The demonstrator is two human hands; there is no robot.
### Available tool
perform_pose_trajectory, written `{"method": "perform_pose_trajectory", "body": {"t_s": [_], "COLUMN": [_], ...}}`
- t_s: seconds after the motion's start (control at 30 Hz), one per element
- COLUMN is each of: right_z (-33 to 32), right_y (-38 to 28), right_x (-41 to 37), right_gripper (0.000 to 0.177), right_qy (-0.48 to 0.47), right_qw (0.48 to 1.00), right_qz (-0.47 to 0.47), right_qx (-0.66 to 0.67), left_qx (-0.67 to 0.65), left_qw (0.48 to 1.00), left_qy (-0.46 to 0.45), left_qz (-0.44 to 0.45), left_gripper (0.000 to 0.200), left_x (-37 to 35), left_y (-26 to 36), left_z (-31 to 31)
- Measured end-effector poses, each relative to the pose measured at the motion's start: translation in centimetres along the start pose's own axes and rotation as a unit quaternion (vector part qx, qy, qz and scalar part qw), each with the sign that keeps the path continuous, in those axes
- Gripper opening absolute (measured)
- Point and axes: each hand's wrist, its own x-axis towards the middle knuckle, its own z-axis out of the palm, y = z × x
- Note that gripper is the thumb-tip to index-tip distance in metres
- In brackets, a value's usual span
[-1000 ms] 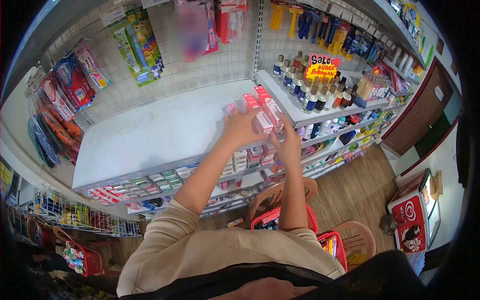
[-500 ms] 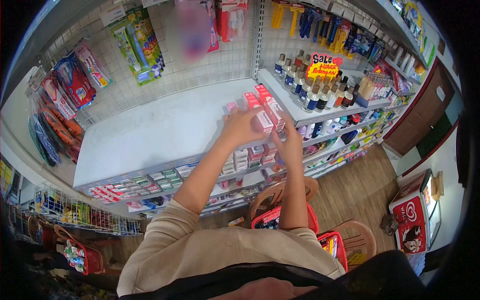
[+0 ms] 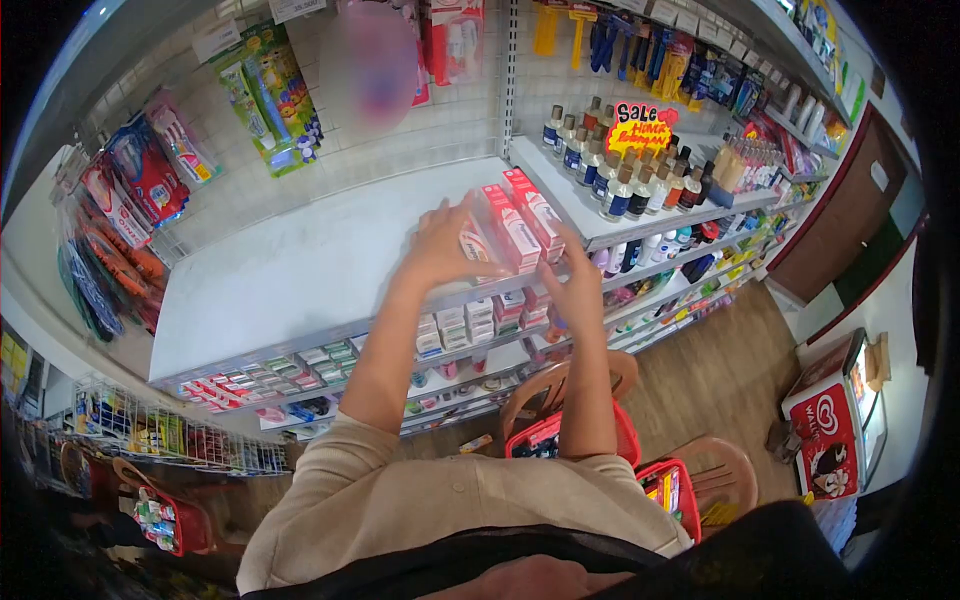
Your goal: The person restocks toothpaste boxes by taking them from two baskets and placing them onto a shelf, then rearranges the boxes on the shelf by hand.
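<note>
Shop aisle, seen from the head camera I am watching remotely: a person in a beige sleeve reaches both bare hands to a short row of red cartons (image 3: 527, 215) at the right end of the white shelf (image 3: 300, 265).

The cartons lie side by side. Their long axes run from the shelf's front edge back toward the wire grid wall (image 3: 400, 150) behind the shelf, so their short ends point out at the person. A pale carton (image 3: 476, 243) sits against the row on the side toward the shelf's bare middle, and its long axis runs the same way.

The left hand (image 3: 438, 248) is spread, its palm and fingers flat against the outer face of that pale carton. It presses the carton rather than clasping it, as far as I can see. The right hand (image 3: 575, 290) is open too. It is held at the shelf's front edge, with its fingertips up against the near ends of the red cartons.

Just past the shelf's right end, capped bottles (image 3: 620, 175) stand in ranks under a red sale sign (image 3: 640, 125). Toothbrush packs (image 3: 270, 90) hang on the grid above the shelf's left half. Below the shelf's front edge, by the person's right elbow, sits a red basket (image 3: 540, 440).
</note>
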Motion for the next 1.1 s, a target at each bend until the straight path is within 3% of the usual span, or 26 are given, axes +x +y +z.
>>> {"method": "perform_pose_trajectory", "body": {"t_s": [0.03,0.23,0.47,0.67,0.73,0.77,0.8,0.83,0.87,0.9,0.93,1.0,1.1], "right_z": [-0.1,0.0,0.0,-0.2,-0.4,-0.3,-0.3,-0.1,0.3,0.8,1.6,3.2,5.3], "right_y": [-0.1,-0.4,-0.5,-0.3,-0.4,-0.6,-0.8,-1.6,-2.7,-3.5,-3.9,-4.6,-6.2], "right_x": [-0.1,0.1,0.0,-0.1,-0.2,-0.2,-0.4,-0.8,-1.4,-2.0,-2.6,-3.5,-3.0], "right_gripper": [0.06,0.059,0.06,0.06,0.06,0.059,0.059,0.059,0.053,0.047,0.047,0.033,0.027], "right_qy": [0.0,-0.004,-0.004,-0.012,-0.014,0.046,0.104,0.105,0.167,0.228,0.229,0.177,0.104], "right_qw": [1.0,1.0,1.0,1.0,0.999,0.996,0.978,0.977,0.969,0.956,0.955,0.97,0.983], "right_qz": [0.002,0.007,0.017,0.022,0.035,-0.037,-0.109,-0.109,-0.095,-0.082,-0.083,-0.119,-0.078], "right_qx": [0.0,0.003,0.023,0.019,0.024,-0.062,-0.147,-0.148,-0.158,-0.168,-0.169,-0.121,-0.133], "left_qx": [0.048,0.012,0.068,0.091,0.044,0.045,0.039,0.031,0.031,-0.073,-0.175,-0.206,-0.273], "left_qw": [0.996,0.987,0.986,0.991,0.991,0.991,0.993,0.993,0.993,0.982,0.954,0.955,0.95], "left_qy": [-0.071,-0.157,-0.132,-0.045,0.053,0.053,0.078,0.103,0.103,0.173,0.239,0.208,0.144], "left_qz": [-0.034,-0.029,-0.08,-0.09,-0.118,-0.114,-0.085,-0.058,-0.057,-0.01,0.039,0.05,0.041], "left_gripper": [0.13,0.132,0.134,0.124,0.105,0.105,0.087,0.069,0.069,0.05,0.031,0.016,0.008], "left_x": [0.3,1.4,1.4,-0.4,-1.9,-2.6,-3.5,-4.4,-5.4,-6.5,-7.6,-10.7,-14.9], "left_y": [-0.2,-1.5,-0.6,1.2,2.0,1.8,1.5,1.2,1.3,1.4,1.6,2.1,2.2], "left_z": [-1.0,-1.3,0.7,0.7,0.4,0.6,0.9,1.1,1.4,1.5,1.7,2.2,4.7]}}
